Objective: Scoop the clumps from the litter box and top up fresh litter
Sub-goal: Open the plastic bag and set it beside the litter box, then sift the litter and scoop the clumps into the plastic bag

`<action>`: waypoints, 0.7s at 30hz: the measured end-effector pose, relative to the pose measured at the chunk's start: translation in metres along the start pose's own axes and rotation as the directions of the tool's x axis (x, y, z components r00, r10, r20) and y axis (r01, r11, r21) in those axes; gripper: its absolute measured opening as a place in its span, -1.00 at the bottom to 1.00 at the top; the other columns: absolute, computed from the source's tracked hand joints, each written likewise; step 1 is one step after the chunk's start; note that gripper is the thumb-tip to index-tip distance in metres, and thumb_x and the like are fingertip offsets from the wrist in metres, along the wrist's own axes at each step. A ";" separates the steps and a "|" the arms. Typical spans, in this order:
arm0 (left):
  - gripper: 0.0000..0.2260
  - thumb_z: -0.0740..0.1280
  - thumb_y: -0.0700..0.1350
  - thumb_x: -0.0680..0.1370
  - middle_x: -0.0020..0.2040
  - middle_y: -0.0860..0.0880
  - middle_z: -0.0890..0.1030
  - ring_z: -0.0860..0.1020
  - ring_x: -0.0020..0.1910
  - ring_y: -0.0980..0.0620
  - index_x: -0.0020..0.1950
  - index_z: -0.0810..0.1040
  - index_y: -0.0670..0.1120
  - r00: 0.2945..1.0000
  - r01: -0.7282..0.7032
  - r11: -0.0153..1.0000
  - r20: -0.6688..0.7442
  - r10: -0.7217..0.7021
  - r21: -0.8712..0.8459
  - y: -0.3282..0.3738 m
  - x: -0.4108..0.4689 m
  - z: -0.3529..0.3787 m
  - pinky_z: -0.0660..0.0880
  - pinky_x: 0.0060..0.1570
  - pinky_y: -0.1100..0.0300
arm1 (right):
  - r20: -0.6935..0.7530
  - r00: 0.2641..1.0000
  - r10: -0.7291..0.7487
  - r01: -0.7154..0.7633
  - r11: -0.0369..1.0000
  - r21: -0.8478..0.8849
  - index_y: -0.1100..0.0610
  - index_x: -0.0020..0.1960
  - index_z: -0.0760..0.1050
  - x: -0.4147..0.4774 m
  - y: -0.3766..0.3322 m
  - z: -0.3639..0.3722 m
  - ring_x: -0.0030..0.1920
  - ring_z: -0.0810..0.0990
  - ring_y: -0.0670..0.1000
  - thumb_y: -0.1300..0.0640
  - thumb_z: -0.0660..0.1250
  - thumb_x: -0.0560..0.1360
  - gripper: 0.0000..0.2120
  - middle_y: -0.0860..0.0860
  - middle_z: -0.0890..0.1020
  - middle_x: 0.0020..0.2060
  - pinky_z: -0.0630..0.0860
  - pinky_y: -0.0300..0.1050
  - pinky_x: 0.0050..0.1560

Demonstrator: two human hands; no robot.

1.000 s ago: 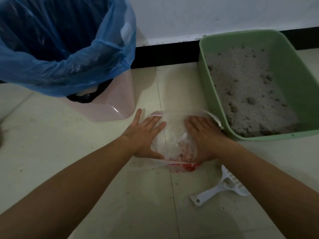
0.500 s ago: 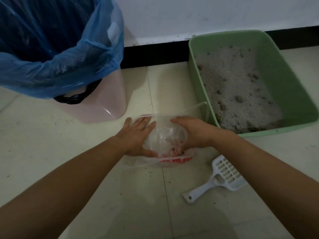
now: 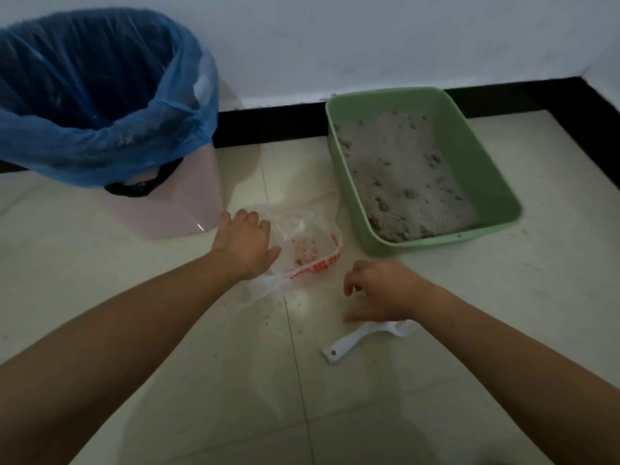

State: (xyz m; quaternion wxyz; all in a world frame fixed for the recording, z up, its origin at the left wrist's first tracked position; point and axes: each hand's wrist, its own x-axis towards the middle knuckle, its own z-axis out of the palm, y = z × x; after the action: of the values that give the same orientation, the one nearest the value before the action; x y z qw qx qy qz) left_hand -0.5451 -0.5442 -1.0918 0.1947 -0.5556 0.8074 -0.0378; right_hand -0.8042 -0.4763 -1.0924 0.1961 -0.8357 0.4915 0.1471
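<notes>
Here, crinkled clear bag (image 3: 303,241), lumpy grey litter (image 3: 399,172)

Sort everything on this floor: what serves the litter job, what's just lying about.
For the job: green litter box, clumpy litter, white scoop, pink bin, blue liner, printed plastic bag.
Just lying about: black strap at the bin, stray grit.

A home room corner: pale tiled floor (image 3: 167,330), white wall (image 3: 369,38) with black skirting (image 3: 268,125), lined bin (image 3: 100,105), cat's litter box (image 3: 483,182).
</notes>
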 end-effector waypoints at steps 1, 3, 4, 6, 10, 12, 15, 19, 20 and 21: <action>-0.46 0.02 0.26 0.60 0.31 -0.15 0.44 0.37 0.29 -0.14 0.39 0.36 -0.09 1.000 0.003 1.000 0.018 -0.003 0.006 0.004 -0.002 -0.001 0.25 0.28 -0.12 | 0.143 0.990 0.007 0.002 0.998 -0.064 -0.07 0.21 0.50 -0.005 0.001 0.010 0.01 0.58 0.03 -0.29 0.45 0.34 -0.47 -0.05 0.52 0.08 0.53 -0.07 -0.03; -0.46 0.02 0.26 0.59 0.32 -0.15 0.43 0.36 0.31 -0.15 0.39 0.35 -0.08 0.998 0.014 1.000 0.059 -0.014 0.001 0.013 -0.004 0.001 0.23 0.30 -0.15 | 0.241 0.970 0.014 0.011 0.995 -0.098 -0.02 0.28 0.51 -0.012 0.001 0.025 0.10 0.57 0.08 -0.14 0.49 0.38 -0.48 -0.01 0.49 0.16 0.47 -0.06 0.02; -0.46 0.02 0.26 0.59 0.32 -0.15 0.44 0.36 0.31 -0.15 0.39 0.35 -0.08 0.998 0.016 1.000 0.067 -0.015 -0.005 0.017 -0.004 0.001 0.23 0.30 -0.15 | 0.220 0.976 0.007 0.013 0.996 -0.091 -0.01 0.26 0.53 -0.013 0.000 0.029 0.11 0.58 0.09 -0.07 0.46 0.43 -0.57 0.01 0.51 0.15 0.45 -0.08 0.01; -0.46 0.03 0.27 0.59 0.31 -0.15 0.44 0.37 0.31 -0.15 0.38 0.36 -0.08 0.998 0.012 1.000 0.062 -0.011 -0.014 0.023 -0.005 0.001 0.24 0.30 -0.15 | 0.180 0.984 0.015 0.000 0.997 -0.083 -0.02 0.20 0.58 -0.014 0.001 0.027 0.05 0.59 0.07 -0.03 0.43 0.46 -0.68 0.00 0.55 0.08 0.41 -0.12 -0.09; -0.49 0.04 0.25 0.59 0.31 -0.12 0.46 0.39 0.30 -0.13 0.37 0.38 -0.06 0.999 0.007 0.999 0.033 -0.006 -0.032 0.025 -0.004 -0.005 0.25 0.29 -0.14 | 0.144 0.988 0.060 -0.080 0.987 0.137 -0.05 0.08 0.62 -0.021 0.007 -0.021 -0.17 0.56 -0.03 -0.15 0.48 0.42 -0.71 -0.12 0.58 -0.18 0.45 -0.14 -0.19; -0.52 0.02 0.23 0.60 0.26 -0.10 0.51 0.44 0.25 -0.10 0.34 0.42 -0.04 1.000 0.019 0.998 -0.008 -0.019 -0.054 0.022 -0.001 -0.009 0.28 0.25 -0.11 | 0.056 0.995 0.080 -0.094 0.943 0.319 -0.02 -0.02 0.64 -0.031 0.012 -0.061 -0.23 0.61 0.02 -0.18 0.46 0.44 -0.74 -0.06 0.65 -0.22 0.53 -0.09 -0.21; -0.57 0.03 0.17 0.62 0.15 -0.09 0.58 0.49 0.15 -0.11 0.24 0.53 -0.04 0.989 0.055 0.989 -0.131 -0.073 -0.136 0.018 0.005 -0.016 0.31 0.15 -0.07 | -0.172 0.963 0.205 -0.065 0.803 0.593 -0.01 -0.08 0.68 -0.053 0.023 -0.115 -0.15 0.65 0.18 -0.18 0.42 0.47 -0.75 0.06 0.70 -0.20 0.62 0.05 -0.04; -0.64 0.11 0.09 0.62 -0.06 -0.14 0.62 0.53 -0.02 -0.18 0.04 0.61 -0.10 0.936 0.043 0.894 -0.295 -0.193 -0.447 0.029 0.016 -0.035 0.41 0.01 -0.04 | -0.314 0.810 0.495 0.032 0.498 0.866 0.01 0.09 0.64 -0.069 0.051 -0.158 -0.42 0.45 0.03 -0.08 0.34 0.57 -0.78 -0.10 0.62 -0.40 0.54 -0.17 -0.39; -0.66 0.13 0.08 0.62 -0.08 -0.13 0.61 0.54 -0.06 -0.18 0.02 0.60 -0.12 0.931 0.031 0.836 -0.289 -0.224 -0.549 0.035 0.020 -0.042 0.44 -0.05 -0.01 | -0.296 0.790 0.537 0.064 0.408 0.911 0.05 0.15 0.60 -0.071 0.060 -0.165 -0.45 0.41 -0.06 -0.03 0.30 0.60 -0.79 -0.09 0.57 -0.42 0.41 -0.22 -0.45; -0.68 0.15 0.07 0.61 -0.09 -0.12 0.61 0.53 -0.09 -0.16 0.02 0.59 -0.12 0.932 0.032 0.762 -0.255 -0.256 -0.646 0.043 0.024 -0.050 0.44 -0.11 0.04 | -0.257 0.793 0.553 0.091 0.310 0.947 0.06 0.19 0.55 -0.073 0.067 -0.172 -0.44 0.45 -0.09 0.04 0.27 0.63 -0.80 -0.07 0.58 -0.38 0.35 -0.23 -0.43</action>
State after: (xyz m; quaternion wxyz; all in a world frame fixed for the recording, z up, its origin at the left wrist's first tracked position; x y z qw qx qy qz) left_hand -0.6084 -0.5572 -1.0646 -0.1441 -0.6353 0.7477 0.1286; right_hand -0.8887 -0.5315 -0.9217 0.4610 -0.4888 0.6390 -0.3745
